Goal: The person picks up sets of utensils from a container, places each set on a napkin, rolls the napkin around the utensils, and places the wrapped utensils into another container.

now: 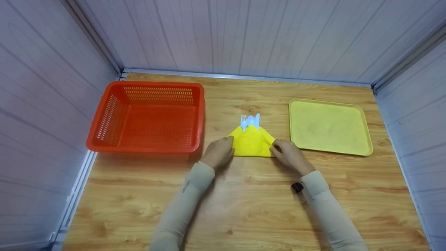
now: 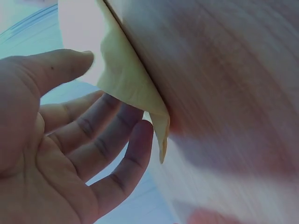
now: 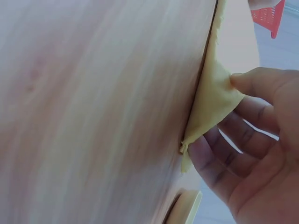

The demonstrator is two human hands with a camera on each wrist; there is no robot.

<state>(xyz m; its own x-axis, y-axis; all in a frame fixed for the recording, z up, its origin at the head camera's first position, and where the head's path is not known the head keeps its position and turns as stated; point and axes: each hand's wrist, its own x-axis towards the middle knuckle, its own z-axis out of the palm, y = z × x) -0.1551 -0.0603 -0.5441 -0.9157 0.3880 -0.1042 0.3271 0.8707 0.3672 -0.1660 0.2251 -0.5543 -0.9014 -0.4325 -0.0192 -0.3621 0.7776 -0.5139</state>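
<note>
The creased napkin looks matt, cloth or paper unclear. At its twelve o'clock, the cutlery appears smooth plastic; at nine, the basket glossy, perforated plastic; at three, the tray matt plastic. The tabletop shows smooth, faintly shiny wood grain.

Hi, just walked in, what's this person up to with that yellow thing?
They're handling a folded yellow napkin on the wooden table. The left hand holds its left side and the right hand its right, thumbs above and fingers tucked under the edges. A fork, a spoon and a knife poke out past the napkin's far edge. A red basket stands off to the left, and a yellow tray lies to the right.
</note>
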